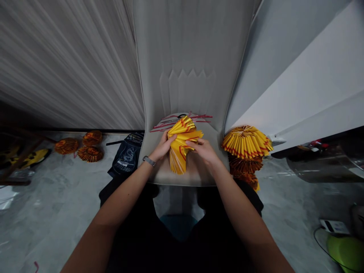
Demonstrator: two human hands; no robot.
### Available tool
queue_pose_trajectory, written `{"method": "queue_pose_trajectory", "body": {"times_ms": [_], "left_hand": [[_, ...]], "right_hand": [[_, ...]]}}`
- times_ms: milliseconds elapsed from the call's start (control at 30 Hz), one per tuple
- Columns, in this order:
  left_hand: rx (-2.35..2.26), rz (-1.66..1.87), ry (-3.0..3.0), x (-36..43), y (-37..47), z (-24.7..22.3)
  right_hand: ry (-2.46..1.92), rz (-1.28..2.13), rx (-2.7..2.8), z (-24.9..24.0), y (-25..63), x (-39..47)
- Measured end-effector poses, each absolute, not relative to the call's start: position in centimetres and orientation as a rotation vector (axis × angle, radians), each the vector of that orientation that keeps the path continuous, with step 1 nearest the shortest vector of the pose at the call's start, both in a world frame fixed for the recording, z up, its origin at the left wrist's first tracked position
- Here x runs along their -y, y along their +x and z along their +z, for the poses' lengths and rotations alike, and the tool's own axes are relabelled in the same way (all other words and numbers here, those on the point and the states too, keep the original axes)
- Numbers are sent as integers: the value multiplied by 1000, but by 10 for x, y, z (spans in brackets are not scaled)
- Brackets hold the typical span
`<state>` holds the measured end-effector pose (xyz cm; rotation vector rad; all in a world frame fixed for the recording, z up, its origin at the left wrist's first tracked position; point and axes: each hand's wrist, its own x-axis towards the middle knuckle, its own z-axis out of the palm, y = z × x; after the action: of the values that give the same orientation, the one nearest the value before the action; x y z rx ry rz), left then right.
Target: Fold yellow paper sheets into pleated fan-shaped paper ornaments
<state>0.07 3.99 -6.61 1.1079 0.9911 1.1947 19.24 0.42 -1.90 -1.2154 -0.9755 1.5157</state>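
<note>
A yellow pleated paper fan [179,159] with red and gold edging is held over the seat of a grey chair [159,176], its folds partly spread. My left hand [162,145], with a band on the wrist, pinches the fan near its gathered middle on the left side. On the right side, my right hand [202,148] has its fingers closed on the pleats. The fingertips of both hands are partly hidden by the paper. Behind the fan, red and clear thin strips [199,116] lie across the back of the seat.
Several finished-looking pleated yellow rosettes [247,142] are stacked right of the chair. More orange-gold pleated pieces [90,153] sit on the floor at left, near a dark printed bag [126,156]. A green round object [345,250] and a cable are at lower right.
</note>
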Motion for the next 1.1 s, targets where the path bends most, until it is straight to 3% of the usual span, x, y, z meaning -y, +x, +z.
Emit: {"method": "queue_pose_trajectory", "body": {"times_ms": [467,700,1100], "left_hand": [[-985,1214,807,-38,6,-60],[-1049,1270,931,-43,3,-67],[-1065,1296,1018,-43,3,-70]], "right_hand": [[-1147,1296,1384,-34,192,-1],[-1195,1434,731,-27,187,-7],[-1231,1339,669,-32,179,-10]]}}
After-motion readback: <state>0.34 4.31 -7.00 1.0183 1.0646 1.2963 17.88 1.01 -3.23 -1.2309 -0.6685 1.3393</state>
